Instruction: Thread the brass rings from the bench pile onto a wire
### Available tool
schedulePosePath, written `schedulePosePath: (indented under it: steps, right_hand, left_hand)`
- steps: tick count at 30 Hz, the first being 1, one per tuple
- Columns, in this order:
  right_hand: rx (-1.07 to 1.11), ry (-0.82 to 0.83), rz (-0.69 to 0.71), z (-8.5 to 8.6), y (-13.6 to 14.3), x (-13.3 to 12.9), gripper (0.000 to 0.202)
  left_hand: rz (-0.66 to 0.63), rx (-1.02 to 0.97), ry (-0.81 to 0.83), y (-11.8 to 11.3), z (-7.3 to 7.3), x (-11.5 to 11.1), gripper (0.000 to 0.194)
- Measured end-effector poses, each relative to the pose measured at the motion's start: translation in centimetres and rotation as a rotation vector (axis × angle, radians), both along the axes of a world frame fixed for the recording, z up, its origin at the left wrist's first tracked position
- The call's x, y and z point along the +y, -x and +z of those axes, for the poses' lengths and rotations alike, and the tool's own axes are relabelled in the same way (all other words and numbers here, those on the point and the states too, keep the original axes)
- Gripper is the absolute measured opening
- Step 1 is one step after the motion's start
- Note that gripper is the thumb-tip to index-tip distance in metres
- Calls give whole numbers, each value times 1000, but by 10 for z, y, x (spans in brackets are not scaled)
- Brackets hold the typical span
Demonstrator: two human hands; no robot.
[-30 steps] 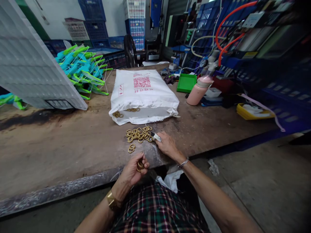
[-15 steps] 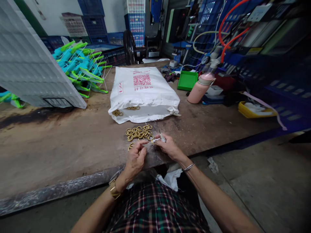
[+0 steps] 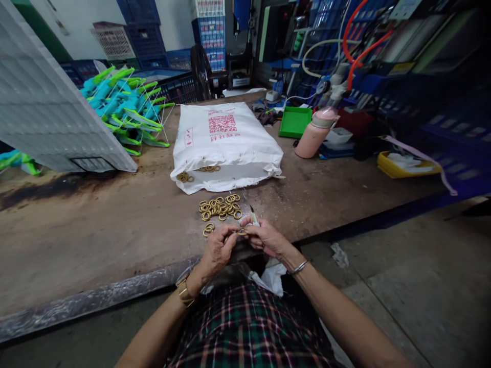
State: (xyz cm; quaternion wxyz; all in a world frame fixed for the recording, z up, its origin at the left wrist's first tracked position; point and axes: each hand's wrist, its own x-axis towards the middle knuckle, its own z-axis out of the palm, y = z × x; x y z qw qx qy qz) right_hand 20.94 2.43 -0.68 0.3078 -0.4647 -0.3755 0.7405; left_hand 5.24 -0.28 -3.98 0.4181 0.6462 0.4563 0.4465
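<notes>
Several brass-coloured rings (image 3: 220, 207) lie in a loose pile on the wooden table, with a few more just nearer the edge. My left hand (image 3: 220, 248) is closed beside them, its fingertips at a ring (image 3: 241, 232) between the two hands. My right hand (image 3: 266, 237) pinches that same ring and also holds a small pointed blade tool (image 3: 253, 214), tip up. Behind the pile, an open white sack (image 3: 226, 138) with red print lies flat, and more rings show inside its mouth.
Green-and-blue plastic parts (image 3: 126, 107) and a leaning translucent panel (image 3: 57, 97) stand at the left. To the right are a green tray (image 3: 295, 122), a pink bottle (image 3: 312, 137) and a yellow tray (image 3: 406, 168). The table's front edge is close to my wrists.
My left hand has moved right and my right hand slightly nearer me, so they now meet at one ring. The fingers of my left hand have closed on it.
</notes>
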Motion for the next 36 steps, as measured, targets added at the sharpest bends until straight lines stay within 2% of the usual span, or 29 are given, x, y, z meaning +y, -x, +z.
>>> schedulePosePath:
  steps: [6, 11, 16, 24, 36]
  right_hand:
    - [-27, -56, -7, -1, 2, -3, 27]
    - [-198, -223, -28, -6, 6, -5, 33]
    - [-338, -341, -22, -10, 7, -4, 30]
    - [-355, -328, -35, -9, 8, -4, 23]
    - [-272, -246, -21, -5, 12, -3, 29]
  left_hand:
    - [3, -141, 163, -6, 5, -4, 18]
    - [29, -185, 221, -9, 11, -6, 21]
    - [-26, -298, 366, -11, 10, -8, 28]
    - [-91, -465, 599, -10, 17, -9, 33]
    - [-114, -609, 657, -7, 13, -7, 33]
